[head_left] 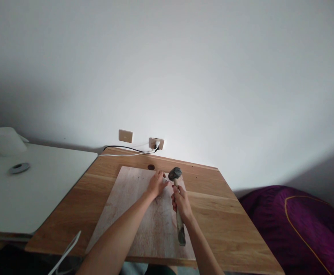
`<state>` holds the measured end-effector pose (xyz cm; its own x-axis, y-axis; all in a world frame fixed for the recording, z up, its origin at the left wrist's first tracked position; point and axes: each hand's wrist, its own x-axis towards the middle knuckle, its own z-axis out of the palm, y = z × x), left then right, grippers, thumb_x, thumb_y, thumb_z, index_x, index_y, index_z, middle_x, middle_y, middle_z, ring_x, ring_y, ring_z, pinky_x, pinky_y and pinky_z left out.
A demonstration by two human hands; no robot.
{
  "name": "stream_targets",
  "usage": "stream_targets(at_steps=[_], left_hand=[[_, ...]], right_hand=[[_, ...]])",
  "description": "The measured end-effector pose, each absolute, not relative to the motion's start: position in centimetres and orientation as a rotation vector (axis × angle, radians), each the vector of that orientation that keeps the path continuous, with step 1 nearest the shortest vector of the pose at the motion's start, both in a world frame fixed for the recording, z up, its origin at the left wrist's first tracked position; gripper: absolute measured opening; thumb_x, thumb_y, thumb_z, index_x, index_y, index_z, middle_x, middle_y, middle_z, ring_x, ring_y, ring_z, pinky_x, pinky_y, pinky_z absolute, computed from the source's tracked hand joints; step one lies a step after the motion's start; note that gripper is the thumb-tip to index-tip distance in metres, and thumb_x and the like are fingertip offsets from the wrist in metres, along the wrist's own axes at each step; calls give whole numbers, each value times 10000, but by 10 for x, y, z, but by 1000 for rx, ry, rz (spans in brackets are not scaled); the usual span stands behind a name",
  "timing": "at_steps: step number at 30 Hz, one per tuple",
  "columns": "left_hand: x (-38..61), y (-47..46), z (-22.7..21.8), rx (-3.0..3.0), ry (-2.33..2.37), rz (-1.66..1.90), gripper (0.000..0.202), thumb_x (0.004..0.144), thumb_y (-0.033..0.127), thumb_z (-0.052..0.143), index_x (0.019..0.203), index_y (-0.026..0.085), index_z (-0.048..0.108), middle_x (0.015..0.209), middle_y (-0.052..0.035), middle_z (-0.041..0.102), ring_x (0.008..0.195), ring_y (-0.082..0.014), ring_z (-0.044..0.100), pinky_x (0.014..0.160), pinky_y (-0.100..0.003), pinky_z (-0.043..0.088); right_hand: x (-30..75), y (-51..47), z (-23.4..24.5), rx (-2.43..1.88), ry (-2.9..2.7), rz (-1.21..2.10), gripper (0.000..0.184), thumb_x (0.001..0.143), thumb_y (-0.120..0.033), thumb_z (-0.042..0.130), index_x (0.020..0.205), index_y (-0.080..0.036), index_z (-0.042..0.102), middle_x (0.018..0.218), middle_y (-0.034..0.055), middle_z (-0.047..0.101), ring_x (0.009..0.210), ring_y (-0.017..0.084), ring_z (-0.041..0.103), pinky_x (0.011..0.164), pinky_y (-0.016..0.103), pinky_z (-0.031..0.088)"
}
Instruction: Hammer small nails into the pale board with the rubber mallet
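Note:
My right hand (181, 200) is wrapped around the wooden handle of a hammer (179, 225). Its dark metal head is raised at the far end, just right of my left hand (157, 184). That hand rests over the far part of a pale, worn wooden board (140, 214), thumb and fingers brought together. Whatever is between those fingertips is too small to make out. A few small dark dots run along the board's far edge, left of my hand.
The board lies on a wooden table (218, 214) with a dark round hole near the wall. Cables (127, 154) run to a wall socket (156, 143). A white table (49, 183) adjoins at left, holding a grey ring-shaped object (19, 168). Purple fabric (270, 214) bulges at right.

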<state>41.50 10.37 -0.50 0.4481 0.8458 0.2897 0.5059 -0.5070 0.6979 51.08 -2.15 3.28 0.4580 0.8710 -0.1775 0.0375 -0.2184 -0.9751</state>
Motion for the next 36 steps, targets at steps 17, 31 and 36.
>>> stream_targets(at_steps=[17,31,36], left_hand=[[416,100,0,2220,1120,766,395,824,254,752,1191,176,627,1282,-140,624,1127,-278,651,982,-389,509],[414,105,-3,2192,1092,800,65,885,243,721,870,192,682,1045,-57,628,966,-212,659,886,-328,497],[416,106,-4,2192,1079,784,51,904,192,673,860,185,696,1024,-64,667,973,-216,671,880,-320,495]], right_hand=[[511,-23,34,-1627,-850,951,487,839,-708,561,967,-242,496,574,-120,479,354,65,416,320,172,288],[519,-31,35,-1647,-772,965,537,781,-722,578,992,-232,515,551,-127,466,347,67,402,314,174,287],[518,-36,27,-1625,-783,945,547,789,-737,585,990,-232,523,565,-121,475,356,63,407,329,170,278]])
